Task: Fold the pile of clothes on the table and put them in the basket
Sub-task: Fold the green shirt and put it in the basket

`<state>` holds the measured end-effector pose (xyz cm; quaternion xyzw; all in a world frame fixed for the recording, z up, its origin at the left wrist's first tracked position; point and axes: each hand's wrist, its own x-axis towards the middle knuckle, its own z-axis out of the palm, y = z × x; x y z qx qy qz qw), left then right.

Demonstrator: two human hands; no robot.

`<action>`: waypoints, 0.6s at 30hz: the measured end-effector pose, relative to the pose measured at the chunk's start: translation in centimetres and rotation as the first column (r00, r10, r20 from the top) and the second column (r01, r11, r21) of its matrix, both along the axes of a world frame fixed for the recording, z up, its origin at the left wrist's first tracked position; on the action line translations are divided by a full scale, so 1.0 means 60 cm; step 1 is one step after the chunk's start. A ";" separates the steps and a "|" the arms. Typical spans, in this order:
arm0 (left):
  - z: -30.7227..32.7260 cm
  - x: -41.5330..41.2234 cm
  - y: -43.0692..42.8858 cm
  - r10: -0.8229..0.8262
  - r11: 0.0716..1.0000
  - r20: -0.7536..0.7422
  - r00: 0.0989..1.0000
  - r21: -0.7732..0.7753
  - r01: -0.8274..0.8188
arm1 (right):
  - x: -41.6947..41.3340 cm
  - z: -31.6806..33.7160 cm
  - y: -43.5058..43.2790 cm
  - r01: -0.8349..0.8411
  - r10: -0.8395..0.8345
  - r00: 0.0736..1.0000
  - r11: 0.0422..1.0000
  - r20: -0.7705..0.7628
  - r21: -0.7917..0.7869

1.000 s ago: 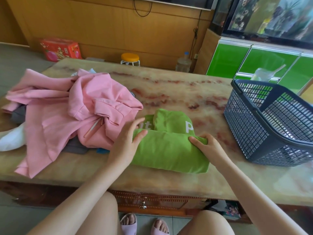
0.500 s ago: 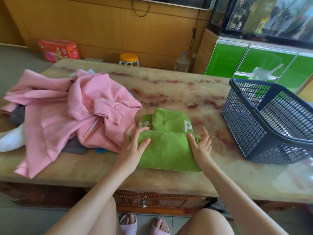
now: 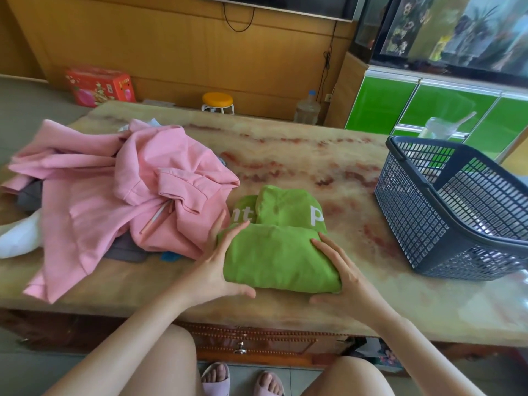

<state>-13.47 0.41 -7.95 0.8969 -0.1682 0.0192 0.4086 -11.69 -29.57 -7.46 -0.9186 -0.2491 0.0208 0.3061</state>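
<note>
While the folded lime-green cotton top (image 3: 280, 252) sits on the marbled stone desk (image 3: 300, 155), left hand (image 3: 214, 267) and right hand (image 3: 343, 275) press flat against its sides, fingers straight; dark plastic mesh basket (image 3: 414, 215) sits nearby.

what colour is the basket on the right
Dark blue-grey mesh basket, seen in the head view.
</note>
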 end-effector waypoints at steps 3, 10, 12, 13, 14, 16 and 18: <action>-0.008 0.009 0.009 -0.021 1.000 0.081 0.997 0.025 0.019 | 0.004 0.010 0.002 0.027 -0.023 0.998 0.998 0.062 -0.064; -0.012 0.020 0.019 0.027 0.998 0.096 0.995 -0.065 -0.021 | 0.017 0.042 0.008 0.095 -0.093 0.995 0.995 0.047 -0.040; 0.005 0.026 0.017 0.123 0.986 0.044 0.991 -0.115 -0.118 | 0.032 0.041 0.005 0.166 -0.166 0.986 0.986 -0.012 0.002; 0.016 0.030 0.014 0.175 0.978 0.017 0.984 -0.118 -0.172 | 0.039 0.041 0.002 0.194 -0.191 0.980 0.979 -0.053 0.058; 0.027 0.035 0.012 0.220 0.969 -0.011 0.975 -0.109 -0.220 | 0.046 0.042 -0.002 0.219 -0.206 0.973 0.967 -0.108 0.129; 0.050 0.046 0.004 0.283 0.953 -0.103 0.954 -0.078 -0.291 | 0.052 0.057 -0.002 0.261 -0.201 0.952 0.927 -0.230 0.270; 0.069 0.063 -0.008 0.345 0.935 -0.193 0.918 -0.008 -0.353 | 0.064 0.077 0.008 0.311 -0.197 0.924 0.886 -0.328 0.344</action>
